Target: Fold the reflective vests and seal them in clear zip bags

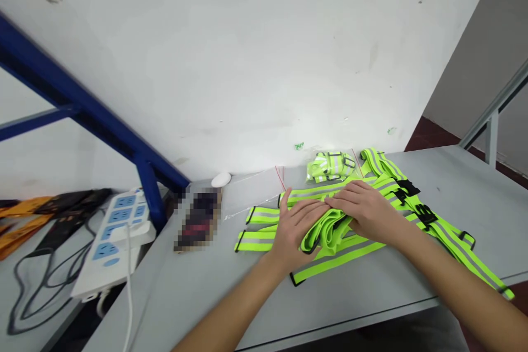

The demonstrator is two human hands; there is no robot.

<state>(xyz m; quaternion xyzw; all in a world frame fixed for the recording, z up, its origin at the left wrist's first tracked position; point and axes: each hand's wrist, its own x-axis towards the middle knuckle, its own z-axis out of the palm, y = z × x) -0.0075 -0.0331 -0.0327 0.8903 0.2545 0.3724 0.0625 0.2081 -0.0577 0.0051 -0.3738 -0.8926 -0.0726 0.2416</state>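
My left hand (293,231) is closed around the left side of a folded neon-yellow reflective strap bundle (329,232), its thumb sticking up. From the right, my right hand (368,210) grips the same bundle, with fingers bent over its top. Their fingertips almost meet, and part of the bundle is hidden under them. Beneath it, more reflective straps (338,269) with grey stripes and black buckles lie spread flat. Their loose ends reach left and right over the grey table (264,319).
Behind the straps lie a clear bag of folded straps (332,166) and a flat clear plastic bag (253,190). Left are a pixelated phone-shaped object (198,220), a white round object (221,179), a white power strip (111,242) with cables, and a blue metal frame (99,126). A white wall (264,66) stands behind.
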